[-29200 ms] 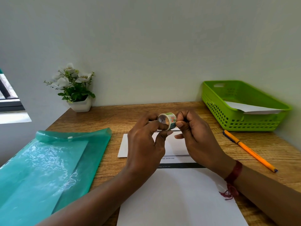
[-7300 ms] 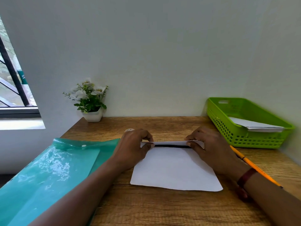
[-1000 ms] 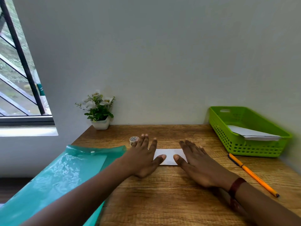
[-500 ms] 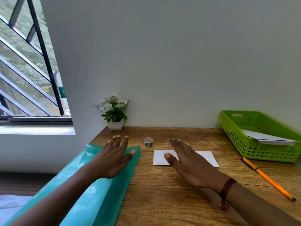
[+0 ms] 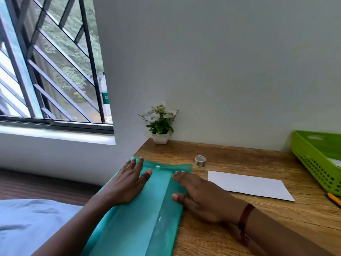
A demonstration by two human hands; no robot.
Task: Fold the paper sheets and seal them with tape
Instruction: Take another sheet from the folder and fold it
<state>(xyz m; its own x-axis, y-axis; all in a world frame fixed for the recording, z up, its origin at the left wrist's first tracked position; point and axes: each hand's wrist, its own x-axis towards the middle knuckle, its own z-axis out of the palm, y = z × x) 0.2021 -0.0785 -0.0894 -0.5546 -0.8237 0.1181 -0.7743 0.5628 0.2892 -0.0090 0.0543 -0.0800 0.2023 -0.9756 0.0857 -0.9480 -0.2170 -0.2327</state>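
Observation:
A folded white paper sheet lies flat on the wooden desk, right of my hands. A small patterned tape roll stands behind its left corner. A teal plastic folder with a snap button lies along the desk's left edge. My left hand rests flat on the folder's left side, fingers spread. My right hand lies flat over the folder's right edge, fingers straight, thumb on the plastic. Neither hand holds anything.
A green plastic basket with white paper in it stands at the far right. An orange pen lies just in front of it. A small white flower pot sits in the back corner by the wall.
Both hands have left the folded paper and moved left onto the teal folder. My view has turned left, so the paper and the basket now sit further right.

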